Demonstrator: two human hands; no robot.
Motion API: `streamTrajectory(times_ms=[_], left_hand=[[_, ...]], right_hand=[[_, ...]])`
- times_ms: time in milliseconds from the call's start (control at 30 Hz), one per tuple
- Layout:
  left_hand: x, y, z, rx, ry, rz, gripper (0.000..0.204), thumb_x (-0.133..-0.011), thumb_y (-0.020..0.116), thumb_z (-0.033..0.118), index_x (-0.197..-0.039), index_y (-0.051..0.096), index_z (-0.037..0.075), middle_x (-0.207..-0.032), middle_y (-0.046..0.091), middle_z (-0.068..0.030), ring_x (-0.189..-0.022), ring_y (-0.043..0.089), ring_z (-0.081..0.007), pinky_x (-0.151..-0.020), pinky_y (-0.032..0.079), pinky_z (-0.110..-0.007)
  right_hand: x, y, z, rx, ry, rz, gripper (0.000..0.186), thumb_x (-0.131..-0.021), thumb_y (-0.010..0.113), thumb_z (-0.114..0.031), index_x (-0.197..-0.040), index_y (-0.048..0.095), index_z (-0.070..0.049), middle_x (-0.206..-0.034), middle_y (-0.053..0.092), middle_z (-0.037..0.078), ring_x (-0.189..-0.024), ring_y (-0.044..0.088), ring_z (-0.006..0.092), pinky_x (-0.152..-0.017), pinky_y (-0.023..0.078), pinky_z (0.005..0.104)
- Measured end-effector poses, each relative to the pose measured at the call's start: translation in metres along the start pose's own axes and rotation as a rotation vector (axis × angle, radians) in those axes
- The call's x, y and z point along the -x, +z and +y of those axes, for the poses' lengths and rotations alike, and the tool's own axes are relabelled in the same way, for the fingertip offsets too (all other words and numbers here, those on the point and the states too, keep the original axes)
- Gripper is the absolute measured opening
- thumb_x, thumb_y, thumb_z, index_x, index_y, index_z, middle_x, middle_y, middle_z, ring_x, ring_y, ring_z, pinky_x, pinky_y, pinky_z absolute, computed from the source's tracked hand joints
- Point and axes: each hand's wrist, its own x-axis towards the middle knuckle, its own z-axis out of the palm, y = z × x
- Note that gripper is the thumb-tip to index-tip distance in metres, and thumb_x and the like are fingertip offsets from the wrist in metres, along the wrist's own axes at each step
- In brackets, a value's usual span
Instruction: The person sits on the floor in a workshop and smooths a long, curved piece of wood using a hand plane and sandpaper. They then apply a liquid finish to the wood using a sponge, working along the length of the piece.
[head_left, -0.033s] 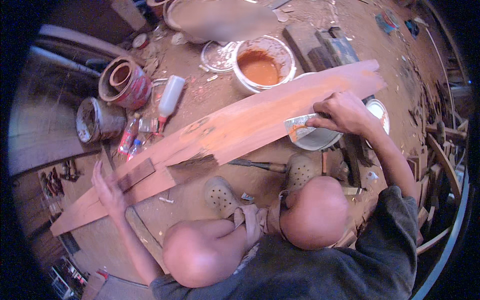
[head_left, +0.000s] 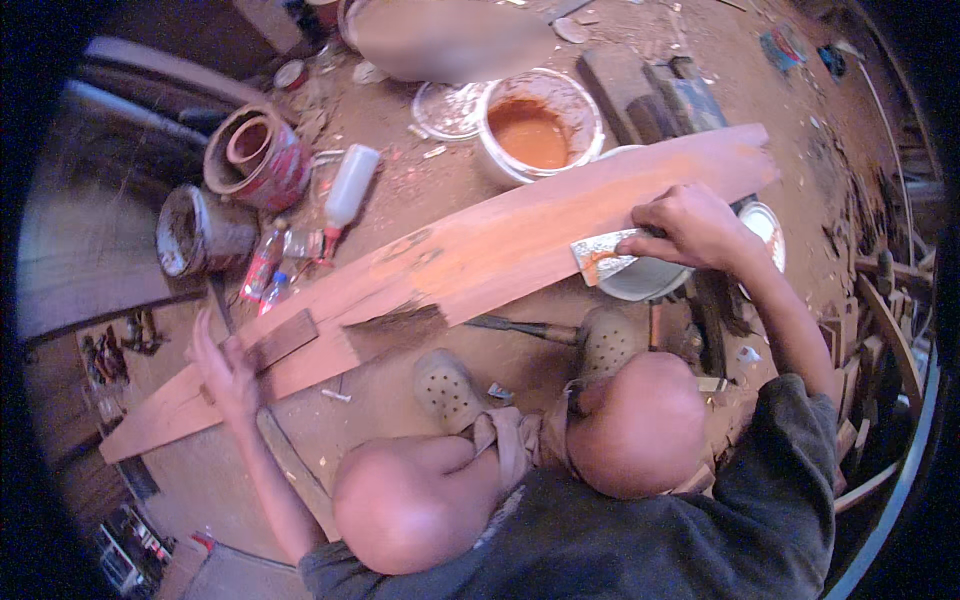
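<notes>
A long pale wooden board (head_left: pixel 480 255) slants across the view from lower left to upper right, smeared with orange paste along its middle. My right hand (head_left: pixel 690 228) pinches a flat metal scraper (head_left: pixel 603 257) streaked with orange, at the board's near edge. Toward the narrow left end, my left hand (head_left: pixel 228 372) rests with fingers apart on the board, beside a small dark wood strip (head_left: pixel 283 342). A ragged notch shows in the board's near edge.
Beyond the board stands a white bucket (head_left: pixel 597 125) holding orange paste. A second white bucket (head_left: pixel 645 280) is partly under the board. To the left are stained pots (head_left: pixel 262 175), a squeeze bottle (head_left: pixel 352 187) and small bottles. A chisel-like tool (head_left: pixel 525 328) lies near my feet.
The scene has shifted slightly to the right in the picture. Both hands keep nearly the same places, and the scraper is still in my right hand.
</notes>
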Motion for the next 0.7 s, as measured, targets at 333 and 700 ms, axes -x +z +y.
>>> streamTrajectory(times_ms=[333,700], left_hand=[[0.003,0.007,0.015,-0.097,-0.087,-0.121,0.052,-0.095,0.046,0.05,-0.115,0.063,0.004,-0.111,0.065,-0.0164,-0.112,0.056,-0.035,-0.106,0.032,-0.048],[0.0,0.004,0.016,-0.082,-0.083,-0.106,0.043,-0.095,0.05,0.041,-0.111,0.064,0.004,-0.105,0.064,-0.0176,-0.104,0.057,-0.0354,-0.101,0.036,-0.044]], right_hand=[[-0.063,-0.062,0.008,-0.058,0.131,0.662,0.022,-0.095,0.055,-0.02,-0.112,0.057,-0.005,-0.089,0.064,0.023,-0.083,0.063,0.0411,-0.069,0.049,0.0469],[-0.145,-0.025,0.062,0.168,0.098,0.077,0.037,-0.088,0.055,-0.015,-0.124,0.062,-0.014,-0.099,0.068,0.023,-0.092,0.066,0.0368,-0.08,0.051,0.0464]])
